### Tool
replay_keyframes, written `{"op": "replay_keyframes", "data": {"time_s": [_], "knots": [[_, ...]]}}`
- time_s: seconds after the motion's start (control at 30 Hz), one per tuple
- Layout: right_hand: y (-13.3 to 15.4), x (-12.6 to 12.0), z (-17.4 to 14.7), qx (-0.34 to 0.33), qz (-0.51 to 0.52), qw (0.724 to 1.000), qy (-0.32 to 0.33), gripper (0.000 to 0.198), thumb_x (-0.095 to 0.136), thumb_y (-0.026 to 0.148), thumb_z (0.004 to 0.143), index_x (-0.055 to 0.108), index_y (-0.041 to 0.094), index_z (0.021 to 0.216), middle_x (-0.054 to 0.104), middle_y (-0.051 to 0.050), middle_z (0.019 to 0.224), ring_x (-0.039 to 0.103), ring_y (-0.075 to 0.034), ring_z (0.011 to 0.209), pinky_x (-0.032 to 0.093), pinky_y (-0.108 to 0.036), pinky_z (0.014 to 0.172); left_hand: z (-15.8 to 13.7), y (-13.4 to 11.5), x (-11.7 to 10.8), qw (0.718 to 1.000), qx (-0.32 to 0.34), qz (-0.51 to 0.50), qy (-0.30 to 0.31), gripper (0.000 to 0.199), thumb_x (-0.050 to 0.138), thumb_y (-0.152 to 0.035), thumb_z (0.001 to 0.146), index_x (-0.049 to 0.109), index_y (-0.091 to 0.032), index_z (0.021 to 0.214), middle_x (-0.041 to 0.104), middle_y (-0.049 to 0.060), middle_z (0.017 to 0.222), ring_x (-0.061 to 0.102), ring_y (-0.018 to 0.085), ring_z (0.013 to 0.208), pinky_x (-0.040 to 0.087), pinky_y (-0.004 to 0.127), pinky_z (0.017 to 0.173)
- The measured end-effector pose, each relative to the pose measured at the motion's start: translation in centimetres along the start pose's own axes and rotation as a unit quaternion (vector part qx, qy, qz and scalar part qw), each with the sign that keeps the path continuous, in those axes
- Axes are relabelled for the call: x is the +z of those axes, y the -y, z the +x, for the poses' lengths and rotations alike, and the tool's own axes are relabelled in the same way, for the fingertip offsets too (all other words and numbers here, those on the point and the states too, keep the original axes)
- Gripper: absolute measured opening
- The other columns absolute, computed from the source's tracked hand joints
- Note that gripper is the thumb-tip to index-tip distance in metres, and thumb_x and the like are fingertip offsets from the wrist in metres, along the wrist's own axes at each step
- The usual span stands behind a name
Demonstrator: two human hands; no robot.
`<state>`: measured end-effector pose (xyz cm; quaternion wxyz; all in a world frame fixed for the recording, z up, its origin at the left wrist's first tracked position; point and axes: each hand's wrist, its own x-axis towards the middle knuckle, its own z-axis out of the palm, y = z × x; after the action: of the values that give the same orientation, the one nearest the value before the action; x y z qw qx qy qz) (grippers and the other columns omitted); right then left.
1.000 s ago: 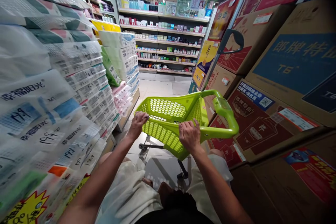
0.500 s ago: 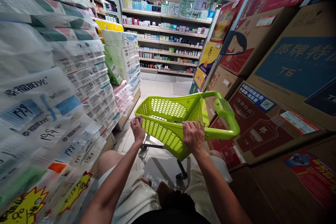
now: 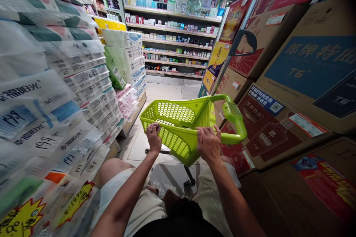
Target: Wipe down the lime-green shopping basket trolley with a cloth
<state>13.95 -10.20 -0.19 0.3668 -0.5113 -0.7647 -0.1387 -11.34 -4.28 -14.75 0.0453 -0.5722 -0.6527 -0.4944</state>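
A lime-green plastic shopping cart stands sideways in front of me, its basket holding nothing that I can see. My left hand is closed at the near rim, toward the cart's left end. A small greyish thing shows at its fingertips, too small to name. Farther right, near the handle, my right hand grips the same rim with its fingers folded over the top. Under the basket, a dark leg with a caster shows between my knees.
Stacked packs of tissue paper rise close on the left. Cardboard cartons are piled on the right, with a metal pole and dark handle before them. Shelves of small boxed goods stand across the tiled floor.
My left hand has slid right along the near rim, away from the cart's left end. My right hand has shifted slightly toward the handle. The whole view has drifted a little.
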Motion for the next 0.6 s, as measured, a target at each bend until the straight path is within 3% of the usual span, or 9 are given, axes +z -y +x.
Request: {"op": "replay_keyframes", "data": {"time_s": [0.13, 0.27, 0.4, 0.47, 0.6], "knots": [[-0.5, -0.7, -0.1, 0.009, 0.005, 1.000, -0.008, 0.038, 0.035, 0.027, 0.109, 0.073, 0.023, 0.105, 0.079, -0.005, 0.102, 0.064, -0.022, 0.099, 0.023, -0.043, 0.122, -1.9, -3.5, 1.3, 0.992, 0.105, -0.059, 0.028, 0.058, 0.047, 0.005, 0.070, 0.067, -0.023, 0.117, 0.061, 0.015, 0.131, 0.055, 0.032, 0.130, 0.047, 0.053, 0.115], [-1.4, -1.5, -0.3, 0.017, -0.003, 1.000, -0.007, 0.040, 0.033, 0.028, 0.110, 0.072, 0.022, 0.105, 0.079, -0.005, 0.103, 0.063, -0.022, 0.100, 0.022, -0.044, 0.122, -3.5, -8.0, 2.1, 0.990, 0.113, -0.088, -0.015, 0.056, 0.046, 0.005, 0.072, 0.066, -0.022, 0.117, 0.062, 0.015, 0.129, 0.057, 0.031, 0.126, 0.051, 0.052, 0.110], [-2.6, -2.4, -0.6, 0.025, -0.014, 0.999, -0.018, 0.042, 0.032, 0.028, 0.110, 0.073, 0.021, 0.106, 0.079, -0.006, 0.103, 0.064, -0.023, 0.101, 0.023, -0.044, 0.121, -4.3, -13.4, 1.8, 0.963, 0.205, -0.169, 0.045, 0.054, 0.046, 0.003, 0.080, 0.065, -0.022, 0.123, 0.062, 0.014, 0.132, 0.057, 0.028, 0.129, 0.052, 0.048, 0.111], [-3.2, -2.8, -0.6, 0.035, -0.011, 0.999, -0.037, 0.043, 0.031, 0.027, 0.110, 0.073, 0.021, 0.106, 0.079, -0.007, 0.104, 0.065, -0.023, 0.100, 0.024, -0.045, 0.121, -4.4, -15.8, 1.5, 0.956, 0.214, -0.194, 0.049, 0.045, 0.048, -0.001, 0.087, 0.065, -0.022, 0.122, 0.062, 0.014, 0.131, 0.058, 0.026, 0.128, 0.053, 0.047, 0.110], [-4.2, -3.7, -0.7, 0.068, 0.015, 0.994, -0.081, 0.045, 0.029, 0.028, 0.109, 0.074, 0.021, 0.105, 0.080, -0.008, 0.106, 0.066, -0.024, 0.101, 0.028, -0.046, 0.119, -4.0, -17.3, 1.1, 0.932, 0.287, -0.209, 0.075, 0.034, 0.050, -0.008, 0.096, 0.068, -0.023, 0.120, 0.063, 0.014, 0.133, 0.057, 0.026, 0.130, 0.051, 0.047, 0.114]]}}
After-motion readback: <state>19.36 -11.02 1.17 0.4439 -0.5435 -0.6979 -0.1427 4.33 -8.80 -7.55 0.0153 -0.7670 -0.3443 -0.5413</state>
